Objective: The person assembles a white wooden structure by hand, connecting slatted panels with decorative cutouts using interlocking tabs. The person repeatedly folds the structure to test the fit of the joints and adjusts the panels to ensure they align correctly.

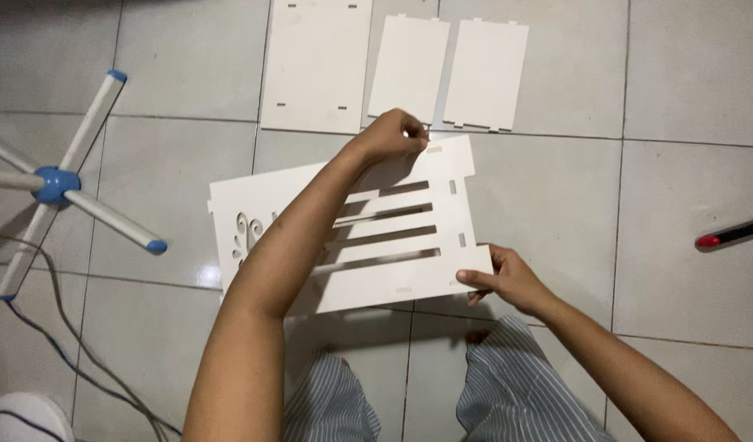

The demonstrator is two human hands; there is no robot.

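Observation:
A white board panel [409, 278] with long slots and a carved swirl cutout at its left end is held flat above the tiled floor. My left hand [393, 133] pinches its far edge near a small tab. My right hand [507, 278] grips the near right corner of the same panel, thumb on top. My left forearm crosses over the panel and hides part of the slots. My striped trousers show below it.
Three more white panels lie on the floor beyond: a large one [315, 65] and two smaller ones [409, 69] [486, 75]. A white and blue cross-shaped stand [56, 185] with cables sits at left. A red and black tool [732, 235] lies at right.

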